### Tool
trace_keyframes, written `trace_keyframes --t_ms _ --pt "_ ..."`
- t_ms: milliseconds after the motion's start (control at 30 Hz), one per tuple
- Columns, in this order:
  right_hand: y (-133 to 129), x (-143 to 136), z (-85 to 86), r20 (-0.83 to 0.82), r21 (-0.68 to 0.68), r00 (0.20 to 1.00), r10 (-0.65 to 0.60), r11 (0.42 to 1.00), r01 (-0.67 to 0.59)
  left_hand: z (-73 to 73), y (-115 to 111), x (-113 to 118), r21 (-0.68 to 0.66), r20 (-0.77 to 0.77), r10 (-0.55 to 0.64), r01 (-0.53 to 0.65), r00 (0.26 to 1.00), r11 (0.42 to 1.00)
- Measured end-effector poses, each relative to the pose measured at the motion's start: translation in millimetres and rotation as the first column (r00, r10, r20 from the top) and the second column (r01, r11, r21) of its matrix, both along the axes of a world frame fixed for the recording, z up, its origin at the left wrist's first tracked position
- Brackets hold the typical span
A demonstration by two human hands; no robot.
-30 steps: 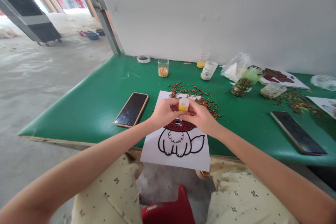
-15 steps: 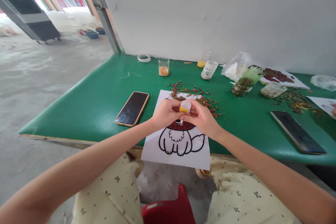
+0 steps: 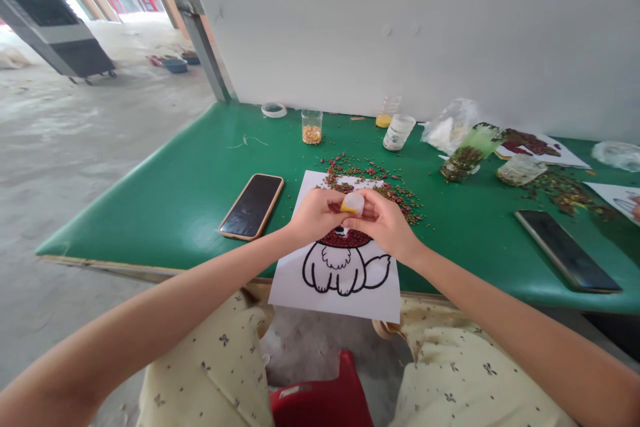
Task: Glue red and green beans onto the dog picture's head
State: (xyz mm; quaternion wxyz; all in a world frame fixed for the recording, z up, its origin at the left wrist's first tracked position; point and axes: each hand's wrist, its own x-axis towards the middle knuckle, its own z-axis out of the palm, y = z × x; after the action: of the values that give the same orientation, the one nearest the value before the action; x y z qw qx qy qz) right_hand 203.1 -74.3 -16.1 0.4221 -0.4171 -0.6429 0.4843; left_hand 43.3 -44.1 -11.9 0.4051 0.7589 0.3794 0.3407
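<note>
Two hands meet over a sheet of paper (image 3: 287, 280) on a green table (image 3: 170, 187), with a small bottle (image 3: 353, 203) between them. The bottle's pale, rounded end points up, and a yellow patch shows lower on its side; its lower end is hidden by the hands, so whether it touches the paper cannot be told. The left hand (image 3: 315, 215) lies at the bottle's left side, its fingers curled and its thumb reaching across the near side, below the yellow patch. The right hand (image 3: 389, 221) closes in from the other side: its forefinger passes along the bottle's right edge, and its thumb lies in front, beside the left thumb tip. In both hands the fingers are bent and parted from the thumb by little more than the bottle, which they hold together; the grip of the hidden fingertips cannot be seen.

Beneath the hands, the drawing (image 3: 333, 273) of a bushy-tailed animal has its head partly covered with dark red beans (image 3: 345, 239). Loose seeds (image 3: 403, 203) lie scattered beyond and to the right of the hands. A phone (image 3: 251, 207) rests left of the paper; a cup (image 3: 311, 128) of yellow grains stands farther back.
</note>
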Motion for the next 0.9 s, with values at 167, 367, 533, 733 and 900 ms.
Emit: trace_keyframes --t_ms 167,367,533,733,900 --pt "-0.7 -0.5 0.7 -0.009 -0.005 1.000 -0.011 1.000 0.011 -2.2 -0.1 0.1 -0.002 0.006 0.003 -0.003 1.000 1.000" --pt "2.2 2.1 -0.5 0.014 -0.004 0.999 0.033 0.999 -0.033 -1.8 1.5 0.2 -0.004 0.006 -0.017 0.017 1.000 1.000" --pt "-0.8 9.7 13.5 0.071 0.061 0.992 0.107 0.992 -0.112 4.0 2.6 -0.9 -0.109 0.115 -0.133 0.145 0.984 0.983" --pt "-1.3 12.6 24.9 0.095 0.175 0.995 0.001 0.984 -0.018 8.8 0.8 -0.9 -0.230 0.238 -0.212 0.267 0.948 0.936" --pt "0.0 9.6 22.9 0.071 0.191 0.996 -0.062 0.980 0.047 13.5 -3.1 3.6 -0.044 0.127 -0.109 0.115 0.986 0.992"
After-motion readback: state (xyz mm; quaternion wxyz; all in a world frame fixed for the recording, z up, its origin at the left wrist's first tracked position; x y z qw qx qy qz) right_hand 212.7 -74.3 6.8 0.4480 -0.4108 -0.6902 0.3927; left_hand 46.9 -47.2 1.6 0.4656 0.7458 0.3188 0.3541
